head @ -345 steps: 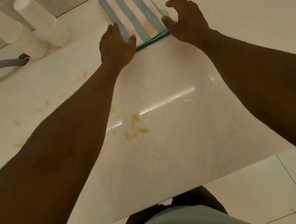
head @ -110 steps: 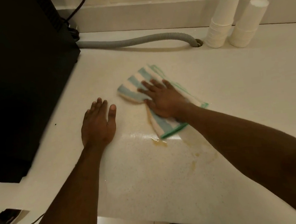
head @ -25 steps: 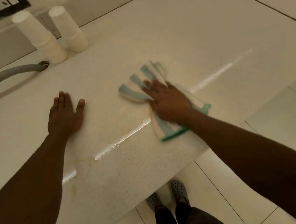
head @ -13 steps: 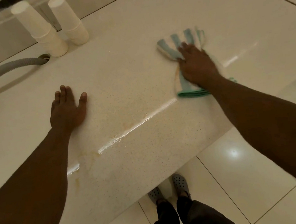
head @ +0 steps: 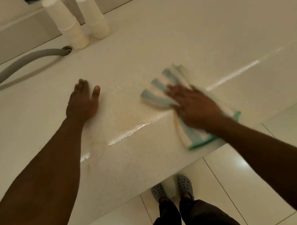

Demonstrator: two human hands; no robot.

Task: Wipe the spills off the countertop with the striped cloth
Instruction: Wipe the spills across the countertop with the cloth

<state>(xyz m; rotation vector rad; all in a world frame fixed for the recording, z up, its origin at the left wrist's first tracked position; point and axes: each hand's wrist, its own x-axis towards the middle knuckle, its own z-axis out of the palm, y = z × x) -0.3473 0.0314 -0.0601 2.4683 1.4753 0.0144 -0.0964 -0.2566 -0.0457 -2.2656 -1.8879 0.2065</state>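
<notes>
The striped cloth, blue and cream with a green hem, lies flat on the pale speckled countertop near its front edge. My right hand presses down on the cloth with fingers spread, blurred by motion. My left hand rests flat on the counter, palm down, left of the cloth and holding nothing. Faint orange spill smears and a wet streak lie between the two hands and toward the front edge.
Two stacks of white paper cups stand upside down at the back by the wall. A grey corrugated hose runs from the left into a hole in the counter. Below the counter edge are floor tiles and my grey clogs.
My right hand has slid the cloth back toward me and leftward since half a second ago. The left hand has stayed flat in place.
</notes>
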